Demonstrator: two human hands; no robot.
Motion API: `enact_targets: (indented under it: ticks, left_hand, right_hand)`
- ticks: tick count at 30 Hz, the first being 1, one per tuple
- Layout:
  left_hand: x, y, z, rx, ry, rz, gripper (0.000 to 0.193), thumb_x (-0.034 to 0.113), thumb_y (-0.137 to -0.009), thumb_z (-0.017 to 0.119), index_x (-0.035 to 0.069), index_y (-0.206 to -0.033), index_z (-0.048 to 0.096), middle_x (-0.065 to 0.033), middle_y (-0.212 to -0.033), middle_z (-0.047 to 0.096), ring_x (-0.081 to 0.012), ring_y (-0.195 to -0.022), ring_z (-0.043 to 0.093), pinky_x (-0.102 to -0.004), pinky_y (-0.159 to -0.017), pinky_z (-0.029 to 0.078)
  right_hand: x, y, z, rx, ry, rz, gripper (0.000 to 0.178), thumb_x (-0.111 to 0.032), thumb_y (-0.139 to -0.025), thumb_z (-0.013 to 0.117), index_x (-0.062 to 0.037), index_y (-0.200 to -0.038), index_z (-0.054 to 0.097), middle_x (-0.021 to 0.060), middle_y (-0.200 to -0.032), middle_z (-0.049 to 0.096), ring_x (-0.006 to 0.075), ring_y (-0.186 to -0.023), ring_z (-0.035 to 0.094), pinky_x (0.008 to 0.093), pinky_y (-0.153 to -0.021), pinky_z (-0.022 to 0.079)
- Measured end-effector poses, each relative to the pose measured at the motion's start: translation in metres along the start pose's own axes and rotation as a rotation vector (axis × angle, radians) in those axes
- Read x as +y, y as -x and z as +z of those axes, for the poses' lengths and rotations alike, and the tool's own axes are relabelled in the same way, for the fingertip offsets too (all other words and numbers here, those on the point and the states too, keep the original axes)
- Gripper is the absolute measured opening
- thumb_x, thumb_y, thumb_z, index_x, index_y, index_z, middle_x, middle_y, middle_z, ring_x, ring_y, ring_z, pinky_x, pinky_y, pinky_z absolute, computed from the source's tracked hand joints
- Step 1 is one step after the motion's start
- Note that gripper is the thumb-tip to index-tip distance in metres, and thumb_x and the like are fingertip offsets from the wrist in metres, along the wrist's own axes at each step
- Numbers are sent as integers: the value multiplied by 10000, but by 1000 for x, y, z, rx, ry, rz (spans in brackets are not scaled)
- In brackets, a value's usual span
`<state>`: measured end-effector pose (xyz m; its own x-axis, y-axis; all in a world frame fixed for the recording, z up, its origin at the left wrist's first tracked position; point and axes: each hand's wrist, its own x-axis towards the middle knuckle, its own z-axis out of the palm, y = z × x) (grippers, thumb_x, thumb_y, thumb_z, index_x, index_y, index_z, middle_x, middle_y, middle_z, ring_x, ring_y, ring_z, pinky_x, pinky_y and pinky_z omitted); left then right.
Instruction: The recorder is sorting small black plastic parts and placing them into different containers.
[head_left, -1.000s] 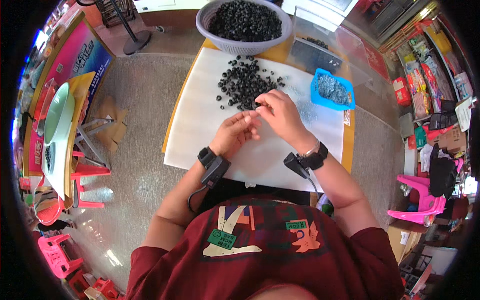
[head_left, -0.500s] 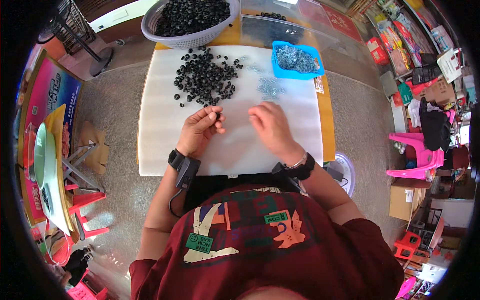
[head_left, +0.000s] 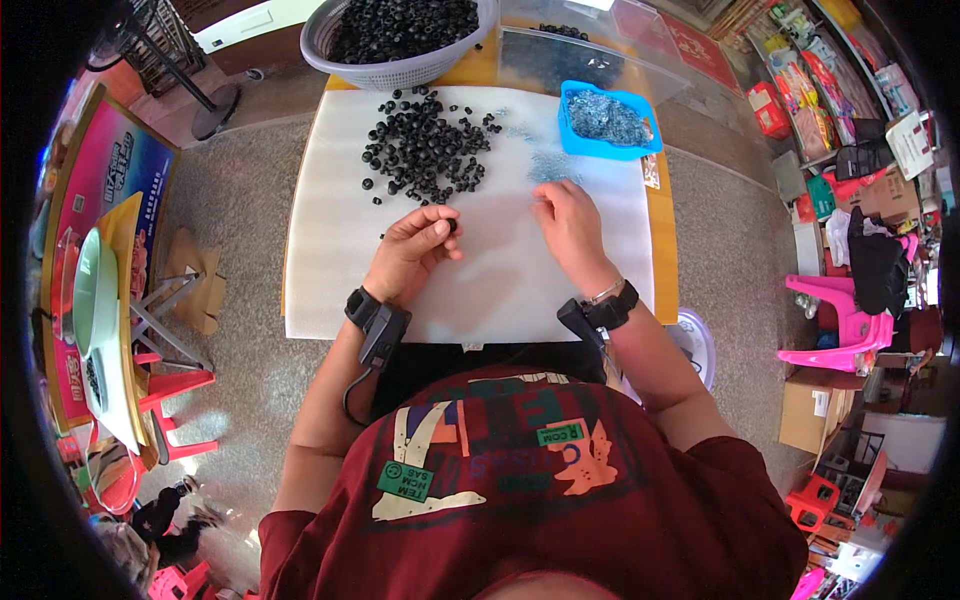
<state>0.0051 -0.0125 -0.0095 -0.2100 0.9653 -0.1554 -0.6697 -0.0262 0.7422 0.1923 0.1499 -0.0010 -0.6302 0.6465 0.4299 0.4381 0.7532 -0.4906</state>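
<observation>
A small black ring (head_left: 452, 226) is pinched between the thumb and fingertips of the left hand (head_left: 412, 252), which is curled closed around it just above the white foam sheet (head_left: 330, 270). The right hand (head_left: 568, 220) is laid palm-down on the sheet, its fingers bent over a faint scatter of small metal bits (head_left: 552, 166); whether anything is gripped there cannot be told. A loose heap of black rings (head_left: 425, 148) is spread just beyond the left hand. It is judged that the pinched ring could be dropped and lost among that heap, since the hold is by the fingertips only, and that rings near the sheet's edge could roll off. A grey basket (head_left: 372, 72) is filled with more black rings; a blue tray (head_left: 580, 140) is loaded with small metal parts.
</observation>
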Motion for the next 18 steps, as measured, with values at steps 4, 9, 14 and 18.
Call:
enact_targets:
  ticks: [4, 9, 14, 18]
  left_hand:
    - [-2, 0, -3, -15, -24, -6, 191, 128, -931, 570, 31, -1093, 600, -59, -959, 611, -125, -804, 584, -286, -756, 524]
    - [3, 0, 3, 42, -1, -43, 183, 100, -925, 574, 9, -1080, 609, -57, -938, 622, -110, -791, 598, -286, -749, 550]
    - [1, 2, 1, 23, 13, -20, 210, 123, -928, 572, 1, -1097, 594, -68, -940, 623, -123, -778, 601, -278, -736, 540]
    - [3, 2, 0, 11, 11, -53, 222, 136, -932, 568, 7, -1112, 584, -67, -930, 631, -130, -761, 609, -275, -728, 533]
  right_hand:
    - [5, -3, 5, -25, 21, 0, 69, -63, -792, 624, -44, -849, 590, 129, -800, 583, 334, -773, 566, 436, -675, 450]
    - [4, -1, 4, -8, -4, -12, 42, -73, -837, 590, -38, -860, 584, 124, -798, 587, 299, -763, 574, 390, -677, 459]
    - [-32, -5, -7, -301, -806, 344, 71, -95, -876, 586, -35, -912, 599, 18, -759, 571, 125, -694, 511, 271, -654, 435]
    - [-66, -9, -4, -476, -1254, 479, 76, -100, -885, 586, -33, -914, 608, -30, -770, 563, 61, -687, 470, 208, -647, 402]
